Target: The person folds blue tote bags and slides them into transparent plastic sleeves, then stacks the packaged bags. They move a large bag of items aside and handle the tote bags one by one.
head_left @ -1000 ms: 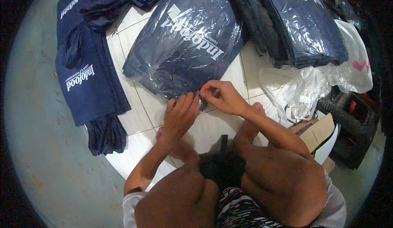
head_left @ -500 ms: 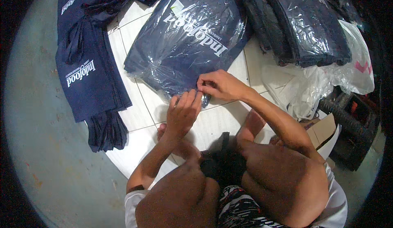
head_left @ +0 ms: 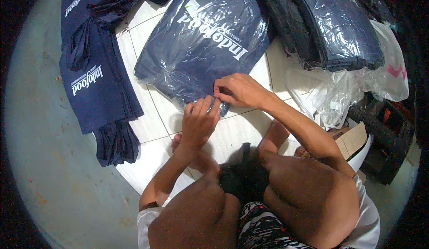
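Note:
A clear plastic bag [head_left: 196, 63] packed with navy fabric bags lies in front of me, its narrow end toward me. White printing shows through the shiny film. At that near end, my left hand [head_left: 199, 121] has its fingers curled over the gathered plastic. Close beside it on the right, my right hand [head_left: 241, 91] pinches the plastic edge between thumb and forefinger. The fingertips of both hands almost meet. My fingers hide exactly how the film is folded there.
Stacked navy fabric bags [head_left: 96, 83] with dangling handles lie at left. More plastic-wrapped navy bags [head_left: 342, 30] are at upper right, near crumpled clear plastic [head_left: 333, 106]. A cardboard piece [head_left: 351, 139] and a black crate-like object [head_left: 386, 137] stand at right. White tiled boards [head_left: 152, 110] lie underneath.
Both hands stay at the near end of the plastic bag, with only slight finger shifts. The whole view has moved a little.

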### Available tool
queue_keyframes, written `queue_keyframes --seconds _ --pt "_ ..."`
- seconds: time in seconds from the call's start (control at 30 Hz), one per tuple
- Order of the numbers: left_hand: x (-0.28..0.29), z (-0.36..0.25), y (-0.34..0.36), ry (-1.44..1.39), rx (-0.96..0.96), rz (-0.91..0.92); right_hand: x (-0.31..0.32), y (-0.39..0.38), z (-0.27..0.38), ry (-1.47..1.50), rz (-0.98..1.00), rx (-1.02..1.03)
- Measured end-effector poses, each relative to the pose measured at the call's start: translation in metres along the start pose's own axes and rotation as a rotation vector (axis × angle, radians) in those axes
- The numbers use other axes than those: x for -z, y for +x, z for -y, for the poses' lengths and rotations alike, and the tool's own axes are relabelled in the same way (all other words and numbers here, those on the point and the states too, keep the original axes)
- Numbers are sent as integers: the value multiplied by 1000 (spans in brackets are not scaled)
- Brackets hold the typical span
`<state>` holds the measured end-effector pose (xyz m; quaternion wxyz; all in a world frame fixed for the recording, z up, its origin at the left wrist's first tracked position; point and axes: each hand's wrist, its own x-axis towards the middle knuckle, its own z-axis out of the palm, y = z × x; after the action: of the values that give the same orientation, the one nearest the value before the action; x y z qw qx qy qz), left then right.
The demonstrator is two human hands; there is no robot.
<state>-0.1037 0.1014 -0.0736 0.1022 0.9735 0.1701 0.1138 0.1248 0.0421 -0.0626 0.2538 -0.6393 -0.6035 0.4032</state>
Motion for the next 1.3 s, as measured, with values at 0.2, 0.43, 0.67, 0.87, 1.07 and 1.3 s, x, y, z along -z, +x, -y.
queue_keyframes --seconds 0.2,0.43,0.67,0.87,1.07,1.3 --pt "2 -2 6 -24 39 116 2 9 6 -105 35 -106" --pt "-2 -4 1 5 80 258 3 12 16 -138 2 -213" --pt "1 -4 3 -3 48 139 2 16 1 26 -119 -329" --pt "3 -5 7 34 30 123 12 28 -3 127 -48 -492" --pt "-1 -7 -2 -59 70 52 16 17 18 213 -324 -407" --pt "38 7 -25 -372 485 -369 8 -11 68 299 -318 -271"
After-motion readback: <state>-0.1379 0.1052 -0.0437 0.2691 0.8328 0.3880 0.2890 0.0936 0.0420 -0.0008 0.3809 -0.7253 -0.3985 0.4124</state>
